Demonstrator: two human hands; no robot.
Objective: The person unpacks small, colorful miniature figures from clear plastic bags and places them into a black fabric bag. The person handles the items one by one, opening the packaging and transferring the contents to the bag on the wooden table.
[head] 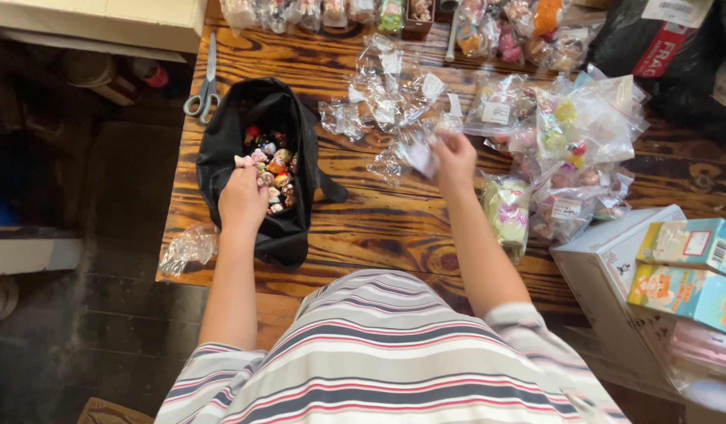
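Dark wooden planks form the tabletop (379, 228), its far edge lined with small bagged figurines. Near the left edge a black bag (221, 149) stands open, already holding a heap of small colourful figurines (270, 169). The left hand (243, 196) rests at the bag's mouth, fingers curled around a pale figurine. The right hand (454, 157) pinches an emptied clear wrapper (414, 157) above mid-tabletop, beside other discarded wrappers (390, 90). Many sealed packets (587, 133) remain toward the right edge, so plenty looks left to unwrap.
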